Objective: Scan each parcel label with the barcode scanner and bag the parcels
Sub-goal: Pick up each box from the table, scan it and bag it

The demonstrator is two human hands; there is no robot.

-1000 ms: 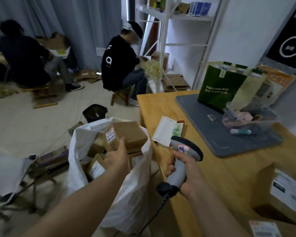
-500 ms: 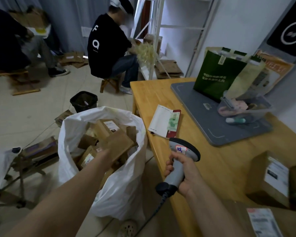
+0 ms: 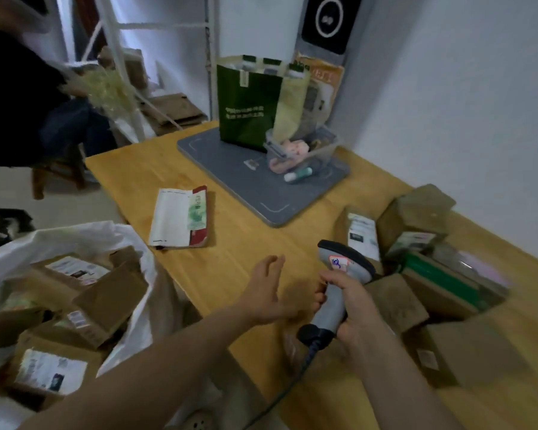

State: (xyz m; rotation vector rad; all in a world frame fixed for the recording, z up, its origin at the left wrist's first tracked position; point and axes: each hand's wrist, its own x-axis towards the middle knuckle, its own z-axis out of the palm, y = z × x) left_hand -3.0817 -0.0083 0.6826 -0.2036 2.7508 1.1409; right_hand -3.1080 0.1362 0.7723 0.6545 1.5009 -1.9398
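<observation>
Over the table [image 3: 230, 259] — left hand [image 3: 269, 294] outstretched, empty.

Little here can truly be read. The sticker [image 3: 338, 262] on the barcode scanner [image 3: 350, 259] carries blue handwriting, perhaps "110", smeared. The green bag [image 3: 246, 88] at the far edge of the table [image 3: 236, 243] bears two pale lines of characters, too blurred to make out. The parcel label [image 3: 48, 370] in the white sack [image 3: 75, 237] and the box label [image 3: 362, 234] near the table's right edge show only grey smudges.
</observation>
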